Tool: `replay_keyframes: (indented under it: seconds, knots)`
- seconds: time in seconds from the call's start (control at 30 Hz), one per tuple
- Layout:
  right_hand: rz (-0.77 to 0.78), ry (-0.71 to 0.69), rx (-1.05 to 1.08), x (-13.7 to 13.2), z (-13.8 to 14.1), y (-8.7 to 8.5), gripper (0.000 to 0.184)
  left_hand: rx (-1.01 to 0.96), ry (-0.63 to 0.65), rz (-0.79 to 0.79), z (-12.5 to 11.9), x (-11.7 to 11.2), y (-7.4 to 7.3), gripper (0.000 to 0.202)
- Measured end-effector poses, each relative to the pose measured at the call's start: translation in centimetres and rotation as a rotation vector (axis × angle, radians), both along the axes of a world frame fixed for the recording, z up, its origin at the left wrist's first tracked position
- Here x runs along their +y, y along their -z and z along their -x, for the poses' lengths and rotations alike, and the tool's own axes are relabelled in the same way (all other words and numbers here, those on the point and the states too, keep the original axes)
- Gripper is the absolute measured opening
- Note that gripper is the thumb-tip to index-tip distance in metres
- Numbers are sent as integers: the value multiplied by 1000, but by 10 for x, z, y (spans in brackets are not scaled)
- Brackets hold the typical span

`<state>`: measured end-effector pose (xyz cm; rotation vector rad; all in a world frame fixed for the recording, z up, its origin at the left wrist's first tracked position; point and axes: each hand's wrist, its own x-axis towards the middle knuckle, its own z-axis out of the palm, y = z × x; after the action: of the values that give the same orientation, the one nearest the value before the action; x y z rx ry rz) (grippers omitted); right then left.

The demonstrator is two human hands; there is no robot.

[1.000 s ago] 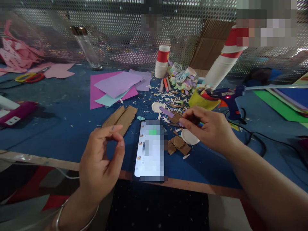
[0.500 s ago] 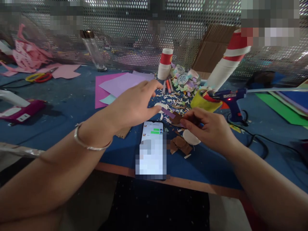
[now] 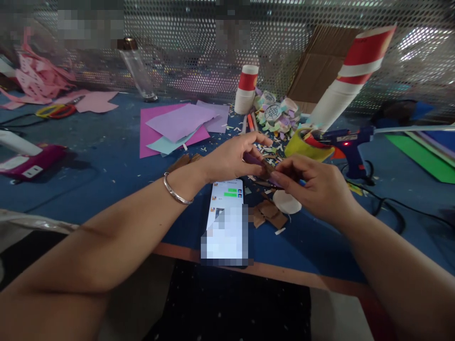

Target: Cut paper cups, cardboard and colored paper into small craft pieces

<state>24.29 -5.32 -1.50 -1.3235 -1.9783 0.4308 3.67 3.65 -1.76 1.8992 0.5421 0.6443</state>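
Observation:
My right hand (image 3: 313, 184) pinches a small brown cardboard piece (image 3: 269, 166) between thumb and fingertips. A purple paper strip (image 3: 253, 159) runs left from that piece into the curled fingers of my left hand (image 3: 231, 156). The left thumb presses at the strip from below, and its forefinger stretches out above. Just under the left hand lies a lit phone (image 3: 227, 222). A white paper disc (image 3: 287, 202) and brown cardboard scraps (image 3: 270, 214) rest below the right hand.
A blue glue gun (image 3: 350, 147) with a red light leans in a yellow tape roll (image 3: 307, 148) at right. Behind are stacked paper cups (image 3: 246, 90), a tall cup stack (image 3: 341, 90) and paper flowers (image 3: 277, 111). Coloured sheets (image 3: 181, 121), scissors (image 3: 57, 111) and a glass bottle (image 3: 138, 71) stand left.
My left hand has moved right and closed around the purple strip, which it was beside before. My right hand stays on the cardboard piece. The view has shifted slightly.

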Motion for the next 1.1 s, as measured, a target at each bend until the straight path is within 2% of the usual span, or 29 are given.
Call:
replay_keyframes:
  seconds: [0.47, 0.83, 1.1]
  knots:
    - [22, 56, 38, 3, -2, -1, 16, -17, -92, -193, -1, -10, -8, 48]
    - [7, 44, 30, 3, -1, -3, 13, -32, -76, -274, 1, -13, -12, 35]
    - [15, 34, 56, 2, -1, -5, 12, -89, -82, -268, -1, -14, -10, 33]
